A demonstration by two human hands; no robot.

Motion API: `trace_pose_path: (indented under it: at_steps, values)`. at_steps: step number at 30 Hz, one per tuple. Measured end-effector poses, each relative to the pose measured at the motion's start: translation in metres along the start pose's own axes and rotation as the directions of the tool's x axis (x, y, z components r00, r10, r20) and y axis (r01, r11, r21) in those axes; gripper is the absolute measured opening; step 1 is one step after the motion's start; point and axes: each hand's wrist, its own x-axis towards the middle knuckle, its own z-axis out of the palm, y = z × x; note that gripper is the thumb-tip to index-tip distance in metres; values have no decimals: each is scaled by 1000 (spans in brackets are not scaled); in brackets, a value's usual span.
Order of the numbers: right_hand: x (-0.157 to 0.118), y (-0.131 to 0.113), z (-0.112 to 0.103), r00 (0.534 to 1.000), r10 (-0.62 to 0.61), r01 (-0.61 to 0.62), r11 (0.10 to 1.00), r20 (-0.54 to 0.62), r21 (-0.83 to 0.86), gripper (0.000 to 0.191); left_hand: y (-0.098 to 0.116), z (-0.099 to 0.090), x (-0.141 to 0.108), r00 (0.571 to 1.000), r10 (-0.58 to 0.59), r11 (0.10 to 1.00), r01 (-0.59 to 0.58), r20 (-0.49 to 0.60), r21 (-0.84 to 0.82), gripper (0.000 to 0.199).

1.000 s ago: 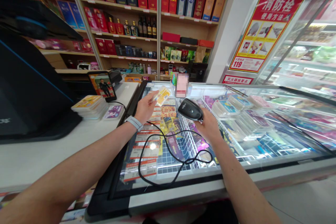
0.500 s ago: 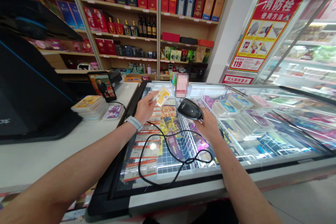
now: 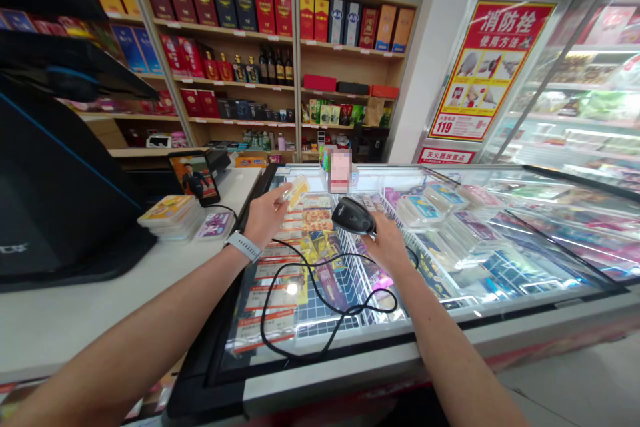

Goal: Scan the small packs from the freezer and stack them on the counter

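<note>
My left hand is raised over the counter's edge, pinching a small yellow-and-white packet between finger and thumb. A white watch band circles that wrist. My right hand grips a black handheld barcode scanner, its head pointing left towards the packet with a short gap between them. A black coiled cable trails from the scanner's side across the glass lid of a chest freezer, below both hands.
A white counter on the left holds a phone on a stand, stacked packets and a black monitor. Shelves of boxed liquor stand behind. A red fire-hydrant poster and a glass-fronted fridge stand right.
The whole view has shifted, with the scene sitting lower and the shelves showing more. The yellow packet now appears narrower, turned more edge-on in my left hand. The scanner stays in my right hand.
</note>
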Motion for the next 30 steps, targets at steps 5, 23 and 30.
trace_pose_path:
  at_steps: [5, 23, 30]
  values:
    - [-1, 1, 2, 1000, -15, 15, 1000, -24, -4, 26, 10, -30, -7, 979, 193, 929, -201, 58, 309, 44]
    - [-1, 0, 2, 1000, -8, 8, 1000, 6, -24, 28, -32, -118, -56, 939, -68, 458, -271, 338, 847, 53]
    - [-1, 0, 2, 1000, -2, 2, 999, 11, -40, 27, -38, -109, -57, 920, -87, 453, -306, 383, 837, 49]
